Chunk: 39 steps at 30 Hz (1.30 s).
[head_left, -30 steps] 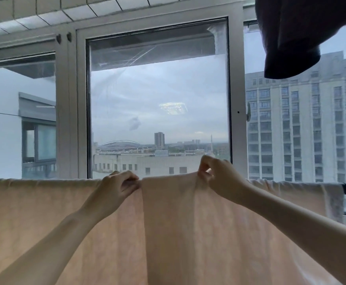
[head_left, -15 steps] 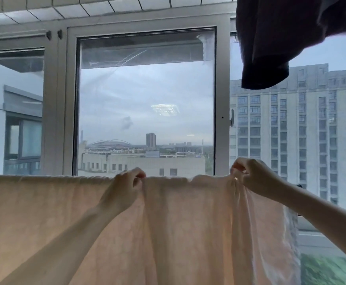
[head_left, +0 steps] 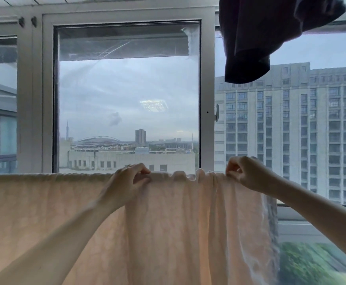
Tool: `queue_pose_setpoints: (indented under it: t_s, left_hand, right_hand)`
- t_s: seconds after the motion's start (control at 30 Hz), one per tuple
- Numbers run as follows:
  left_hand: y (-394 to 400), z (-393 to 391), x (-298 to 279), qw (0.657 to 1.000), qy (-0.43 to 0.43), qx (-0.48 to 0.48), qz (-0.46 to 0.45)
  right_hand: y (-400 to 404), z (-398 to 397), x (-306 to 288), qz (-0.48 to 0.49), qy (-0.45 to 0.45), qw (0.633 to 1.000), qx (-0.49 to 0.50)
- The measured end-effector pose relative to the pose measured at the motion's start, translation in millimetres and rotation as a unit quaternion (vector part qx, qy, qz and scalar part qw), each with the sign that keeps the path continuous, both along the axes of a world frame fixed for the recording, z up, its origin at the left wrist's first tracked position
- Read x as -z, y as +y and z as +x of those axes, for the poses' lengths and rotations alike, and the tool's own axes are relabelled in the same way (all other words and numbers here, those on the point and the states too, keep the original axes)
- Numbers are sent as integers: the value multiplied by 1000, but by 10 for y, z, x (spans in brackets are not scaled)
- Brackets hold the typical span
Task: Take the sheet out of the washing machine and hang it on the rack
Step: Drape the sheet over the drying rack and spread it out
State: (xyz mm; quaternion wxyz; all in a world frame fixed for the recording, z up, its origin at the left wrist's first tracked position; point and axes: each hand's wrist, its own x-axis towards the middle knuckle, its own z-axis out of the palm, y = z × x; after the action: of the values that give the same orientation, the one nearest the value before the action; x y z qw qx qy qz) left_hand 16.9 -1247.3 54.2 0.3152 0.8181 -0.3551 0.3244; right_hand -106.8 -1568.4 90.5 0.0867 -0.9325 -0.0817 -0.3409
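A pale peach sheet hangs draped over a horizontal rack bar that the cloth hides, filling the lower part of the view from the left edge to right of centre. My left hand pinches the sheet's top fold near the middle. My right hand pinches the top fold further right, near the sheet's right end. Between my hands the top edge is bunched into small ripples. The sheet's right edge hangs in loose folds below my right wrist.
A dark garment hangs from above at the upper right. Behind the sheet stands a large window with a grey metal frame and a handle. Buildings show outside. A window sill runs at the lower right.
My right hand has slid to the right along the top of the sheet, away from my left hand, and the cloth between them now bunches in ripples. The view has shifted right.
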Motion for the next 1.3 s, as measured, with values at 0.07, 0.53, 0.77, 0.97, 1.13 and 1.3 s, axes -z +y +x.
queue_pose_setpoints:
  t_s: [0.07, 0.53, 0.77, 0.97, 1.13, 1.3]
  left_hand:
    - [56, 3, -9, 1000, 10, 13, -17]
    - [306, 108, 103, 985, -21, -119, -120]
    - [602, 166, 170, 992, -23, -114, -40]
    - [922, 180, 180, 993, -54, -103, -15]
    - [1465, 433, 200, 989, -62, -136, 20]
    - [1989, 699, 163, 985, -103, -114, 76]
  right_hand:
    - [-114, -30, 28, 1, -13, 1000, 23]
    - [36, -7, 23, -11, -45, 999, 12]
    - [678, 279, 44, -44, -11, 996, -73]
    - [1102, 625, 162, -80, -32, 992, -96]
    - [1638, 822, 144, -123, -77, 984, -103]
    - [2368, 1134, 157, -133, -85, 982, -101]
